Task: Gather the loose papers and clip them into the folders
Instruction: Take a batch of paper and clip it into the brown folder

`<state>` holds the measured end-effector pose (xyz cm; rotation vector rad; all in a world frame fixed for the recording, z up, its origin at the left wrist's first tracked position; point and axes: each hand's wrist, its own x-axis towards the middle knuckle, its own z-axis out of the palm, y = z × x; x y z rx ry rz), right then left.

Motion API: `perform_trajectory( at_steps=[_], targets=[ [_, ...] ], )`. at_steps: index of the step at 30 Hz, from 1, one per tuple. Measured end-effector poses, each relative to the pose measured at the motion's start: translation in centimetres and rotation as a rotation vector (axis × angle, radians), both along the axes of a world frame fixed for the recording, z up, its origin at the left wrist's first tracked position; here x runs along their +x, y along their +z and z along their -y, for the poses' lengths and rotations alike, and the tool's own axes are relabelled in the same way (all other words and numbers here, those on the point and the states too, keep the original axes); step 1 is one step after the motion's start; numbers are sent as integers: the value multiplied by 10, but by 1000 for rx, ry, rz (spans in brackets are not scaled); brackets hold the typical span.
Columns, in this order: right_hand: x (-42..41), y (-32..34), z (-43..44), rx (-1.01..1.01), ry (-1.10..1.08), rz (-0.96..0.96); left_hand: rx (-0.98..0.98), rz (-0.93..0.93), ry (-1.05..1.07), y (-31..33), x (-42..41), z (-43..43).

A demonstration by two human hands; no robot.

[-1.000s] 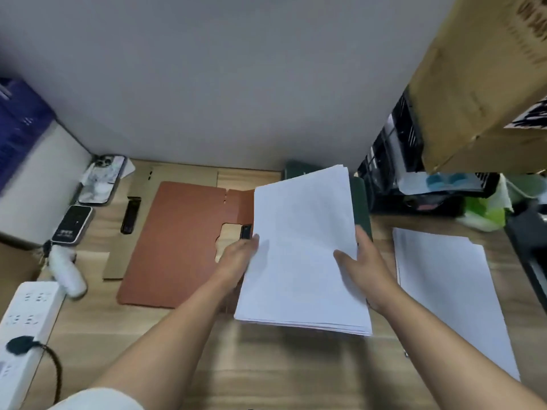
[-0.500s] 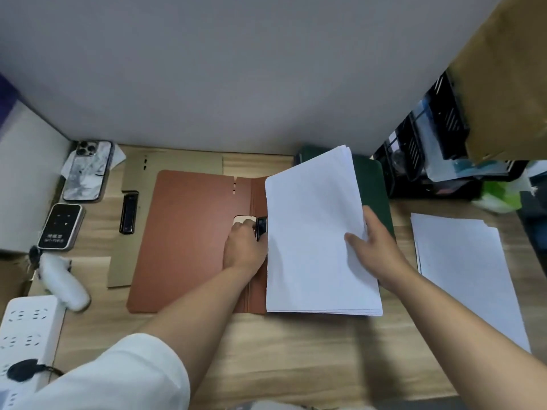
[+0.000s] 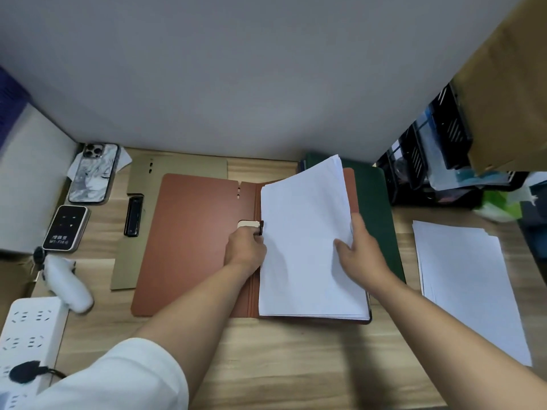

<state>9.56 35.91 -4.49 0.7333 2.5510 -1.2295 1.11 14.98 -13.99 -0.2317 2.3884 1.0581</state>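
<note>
An open brown folder (image 3: pixel 192 244) lies flat on the wooden desk. A stack of white papers (image 3: pixel 307 241) rests on its right half, its far end lifted a little. My left hand (image 3: pixel 245 250) grips the black clip (image 3: pixel 261 227) at the folder's spine, against the stack's left edge. My right hand (image 3: pixel 359 250) holds the right edge of the stack, thumb on top. A dark green folder (image 3: pixel 376 208) lies under and to the right of the brown one. A second pile of loose white papers (image 3: pixel 464 285) sits at the right of the desk.
An olive folder (image 3: pixel 165 170) lies under the brown one's left side, with a black clip (image 3: pixel 133 216) on it. Two phones (image 3: pixel 93 173) (image 3: pixel 65 227), a white handheld device (image 3: pixel 69 285) and a power strip (image 3: pixel 26 332) line the left. Black trays (image 3: pixel 429 161) and a cardboard box (image 3: pixel 509 90) stand at the right.
The paper stack came down from mid-air onto the brown folder's right half. My left hand moved off the stack to the clip at the spine. My right hand stays on the right edge.
</note>
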Motion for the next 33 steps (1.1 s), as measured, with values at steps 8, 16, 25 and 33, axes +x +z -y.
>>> perform_trajectory(
  at_steps=[8, 16, 25, 33],
  targets=[
    [-3, -4, 18, 77, -78, 48, 7, -52, 58, -1, 6, -6],
    [22, -9, -5, 308, -214, -55, -264, -208, 223, 8, 24, 70],
    [43, -11, 12, -69, -305, 88, -383, -64, 444, 18, 65, 167],
    [24, 27, 27, -208, -214, -124, -121, -365, 487, 117, 41, 127]
  ],
)
